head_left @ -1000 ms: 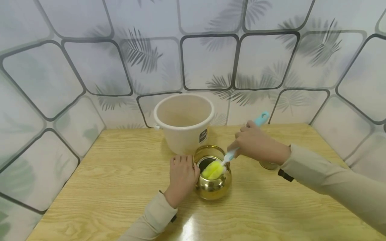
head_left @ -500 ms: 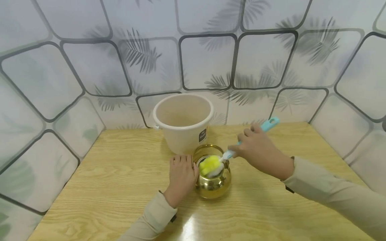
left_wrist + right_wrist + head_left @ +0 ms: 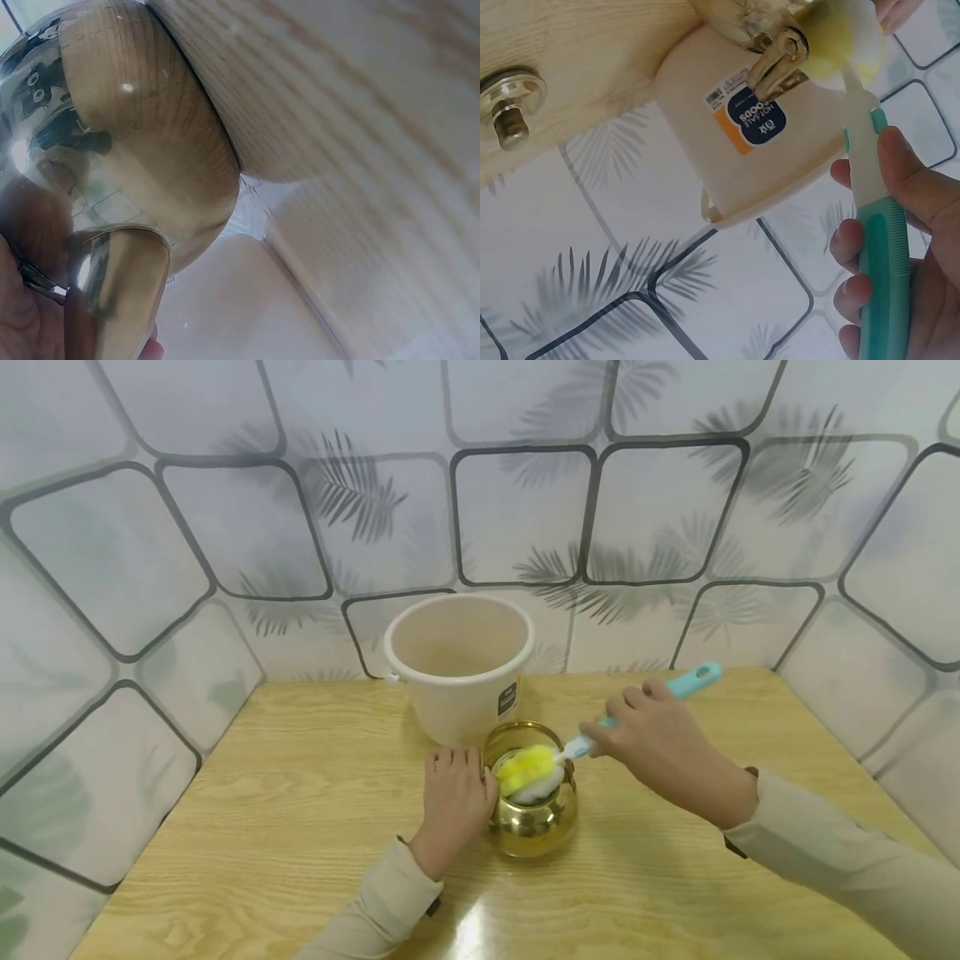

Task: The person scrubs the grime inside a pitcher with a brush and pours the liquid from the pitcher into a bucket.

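Note:
A shiny gold kettle point(image 3: 534, 833) stands without its lid on the wooden table, its arched handle raised at the back. My left hand point(image 3: 455, 797) grips it on the left side, around the spout point(image 3: 120, 292) in the left wrist view. My right hand point(image 3: 660, 739) holds a sponge bottle brush by its turquoise handle point(image 3: 883, 285), thumb along the shaft. The brush's yellow and white sponge head point(image 3: 527, 772) sits in the kettle's mouth, with the handle slanting up to the right.
A cream bucket point(image 3: 457, 710) with a label stands right behind the kettle. In the right wrist view, a gold lid point(image 3: 511, 97) with a knob lies on the table point(image 3: 315, 810); the right hand and arm hide it from the head view. Patterned walls rise behind and on both sides.
My right hand has shifted right and a little down, tilting the brush handle flatter. The sponge head has turned in the kettle's mouth. My left hand stays on the kettle.

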Tool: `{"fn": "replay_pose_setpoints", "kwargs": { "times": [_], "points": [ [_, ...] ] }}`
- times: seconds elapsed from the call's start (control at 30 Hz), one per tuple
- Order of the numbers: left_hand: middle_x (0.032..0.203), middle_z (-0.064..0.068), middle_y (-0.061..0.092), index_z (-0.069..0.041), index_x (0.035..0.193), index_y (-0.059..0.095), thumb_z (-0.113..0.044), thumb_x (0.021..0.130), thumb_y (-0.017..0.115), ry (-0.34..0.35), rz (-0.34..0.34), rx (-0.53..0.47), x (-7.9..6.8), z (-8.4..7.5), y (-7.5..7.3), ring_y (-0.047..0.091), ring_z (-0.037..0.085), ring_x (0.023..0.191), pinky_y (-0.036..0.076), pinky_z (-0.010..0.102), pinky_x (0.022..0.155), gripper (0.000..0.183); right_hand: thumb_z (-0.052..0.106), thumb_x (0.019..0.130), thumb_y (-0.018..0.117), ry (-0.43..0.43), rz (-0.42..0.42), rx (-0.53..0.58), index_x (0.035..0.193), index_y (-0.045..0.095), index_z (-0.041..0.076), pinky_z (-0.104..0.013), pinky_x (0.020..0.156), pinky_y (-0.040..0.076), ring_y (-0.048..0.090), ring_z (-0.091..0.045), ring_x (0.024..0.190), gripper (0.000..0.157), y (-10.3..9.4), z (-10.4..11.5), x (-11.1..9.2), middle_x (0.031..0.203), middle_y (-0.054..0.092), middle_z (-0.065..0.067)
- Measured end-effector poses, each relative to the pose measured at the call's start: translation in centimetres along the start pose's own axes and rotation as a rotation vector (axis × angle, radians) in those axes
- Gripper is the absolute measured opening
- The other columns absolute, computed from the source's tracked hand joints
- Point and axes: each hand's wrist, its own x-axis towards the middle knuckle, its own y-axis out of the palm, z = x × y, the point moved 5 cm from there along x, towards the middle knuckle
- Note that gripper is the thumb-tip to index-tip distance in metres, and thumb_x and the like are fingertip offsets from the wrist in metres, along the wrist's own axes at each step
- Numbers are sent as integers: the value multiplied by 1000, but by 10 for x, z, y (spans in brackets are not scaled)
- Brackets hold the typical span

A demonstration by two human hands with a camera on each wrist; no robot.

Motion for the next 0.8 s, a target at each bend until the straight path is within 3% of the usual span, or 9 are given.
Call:
{"fn": "replay_pose_setpoints", "kwargs": {
  "times": [0.17, 0.27, 0.33, 0.4, 0.5, 0.8],
  "points": [
    [92, 15, 65, -1, 96, 62, -24, 89, 46, 3, 1, 8, 0, 0, 2, 57, 31, 90, 42, 45, 84, 29, 35, 64, 75, 18, -49, 1, 86, 69, 19, -37, 65, 38, 54, -26, 63, 29, -11, -5, -5, 66, 56, -6],
    [91, 15, 66, -1, 96, 62, -24, 89, 47, 9, -14, 14, 0, 0, 1, 57, 31, 90, 42, 45, 84, 29, 36, 68, 70, 31, -70, 11, 88, 68, 19, -38, 64, 38, 52, -25, 61, 26, -14, -10, -9, 63, 55, -6],
    [90, 14, 66, -1, 95, 62, -24, 89, 47, 13, -32, 23, -1, 0, 0, 57, 31, 89, 43, 44, 84, 28, 40, 83, 56, 43, -75, 20, 89, 67, 18, -37, 62, 37, 51, -25, 59, 26, -15, -13, -14, 62, 53, -6],
    [90, 14, 66, -1, 94, 62, -24, 89, 48, 15, -40, 27, 0, 0, -1, 57, 31, 89, 43, 44, 84, 28, 46, 93, 38, 64, -69, 27, 92, 68, 17, -37, 61, 37, 51, -24, 58, 41, -16, -16, -19, 63, 55, -5],
    [89, 14, 66, -1, 94, 63, -24, 89, 48, 18, -47, 30, 0, 0, -1, 57, 30, 88, 43, 43, 83, 27, 49, 97, 12, 98, -68, 39, 96, 70, 16, -38, 61, 38, 53, -24, 61, 66, -17, -21, -27, 66, 58, -5],
    [95, 15, 66, 0, 99, 63, -25, 89, 46, 8, -5, 17, 0, 1, 1, 58, 32, 92, 43, 45, 86, 31, 51, 97, 17, 145, -98, 78, 98, 70, 16, -37, 60, 34, 51, -22, 60, 64, -19, -27, -43, 66, 58, -3]
  ]
}}
